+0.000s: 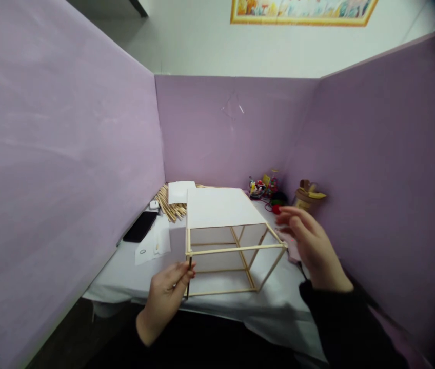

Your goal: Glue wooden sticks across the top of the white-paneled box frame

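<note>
A box-shaped frame of thin wooden sticks (236, 249) stands on the white-covered table (279, 307), with a white paper sheet (221, 206) over its top. My left hand (167, 294) pinches the frame's near left upright stick between thumb and fingers. My right hand (312, 246) hovers just right of the frame's top right corner, fingers spread and slightly blurred, holding nothing.
A pile of loose wooden sticks (169, 205) and white paper (181, 190) lie at the back left, beside a black phone (140, 226). Small coloured craft items (263, 188) and a brown holder (307, 197) sit at the back right. Purple partition walls (59, 164) enclose the table.
</note>
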The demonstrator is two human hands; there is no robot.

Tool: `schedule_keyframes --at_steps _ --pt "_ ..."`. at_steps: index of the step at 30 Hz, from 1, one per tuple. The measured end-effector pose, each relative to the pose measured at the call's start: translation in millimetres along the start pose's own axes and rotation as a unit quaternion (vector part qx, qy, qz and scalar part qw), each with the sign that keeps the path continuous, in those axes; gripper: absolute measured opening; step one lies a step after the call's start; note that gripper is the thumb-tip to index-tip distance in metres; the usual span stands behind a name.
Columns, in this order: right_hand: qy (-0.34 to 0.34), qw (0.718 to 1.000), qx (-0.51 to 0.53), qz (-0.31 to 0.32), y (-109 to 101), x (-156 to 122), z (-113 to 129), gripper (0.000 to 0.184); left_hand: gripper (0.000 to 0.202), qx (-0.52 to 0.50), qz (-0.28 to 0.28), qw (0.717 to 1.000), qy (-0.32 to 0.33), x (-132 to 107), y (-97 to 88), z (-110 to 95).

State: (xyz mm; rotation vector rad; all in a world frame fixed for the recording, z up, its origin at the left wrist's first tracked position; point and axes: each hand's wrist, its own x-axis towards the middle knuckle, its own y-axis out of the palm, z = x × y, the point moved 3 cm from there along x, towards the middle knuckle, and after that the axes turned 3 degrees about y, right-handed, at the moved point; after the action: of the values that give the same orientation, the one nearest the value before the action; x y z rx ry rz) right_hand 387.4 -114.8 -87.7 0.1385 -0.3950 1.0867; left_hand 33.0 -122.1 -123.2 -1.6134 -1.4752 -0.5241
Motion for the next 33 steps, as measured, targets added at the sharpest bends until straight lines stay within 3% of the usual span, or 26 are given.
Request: schedule_keyframes --at_steps 3,5,8,10,14,17,20,22,28,33 --pt "-0.054 0.980 -0.141 0.133 36 62 21 0.043 0.018 -0.002 0.008 1.000 -0.007 0 0.6 0" --pt "-0.098 0.936 -0.239 0.237 65 92 24 0.050 0.017 -0.002 0.012 1.000 -0.018 0 0.4 0" --pt "-0.143 0.861 -0.363 0.328 96 112 14 0.056 0.018 -0.011 0.015 1.000 -0.021 1 0.6 -2" --pt "-0.150 0.838 -0.387 0.355 104 114 4 0.059 0.018 -0.016 0.022 1.000 -0.014 2 1.5 -2" --pt "-0.151 0.823 -0.410 0.363 98 113 -10 0.069 0.019 -0.002 0.047 0.999 0.024 3 -1.6 -1" --pt "-0.171 0.823 -0.415 0.349 93 115 -14 0.069 0.023 0.022 0.013 0.998 0.064 11 -16.1 4" --pt "-0.190 0.821 -0.413 0.345 93 117 -15 0.069 0.037 0.052 -0.063 0.997 0.015 40 -32.0 17" --pt "-0.198 0.818 -0.414 0.346 95 117 -15 0.068 0.040 0.071 -0.065 0.994 -0.053 70 -32.8 31" --pt "-0.196 0.801 -0.438 0.358 99 111 -10 0.065 0.063 0.070 0.090 0.980 -0.165 158 5.7 67" --pt "-0.190 0.799 -0.446 0.355 104 110 -11 0.068 0.072 0.191 0.259 0.937 -0.137 186 38.2 73"
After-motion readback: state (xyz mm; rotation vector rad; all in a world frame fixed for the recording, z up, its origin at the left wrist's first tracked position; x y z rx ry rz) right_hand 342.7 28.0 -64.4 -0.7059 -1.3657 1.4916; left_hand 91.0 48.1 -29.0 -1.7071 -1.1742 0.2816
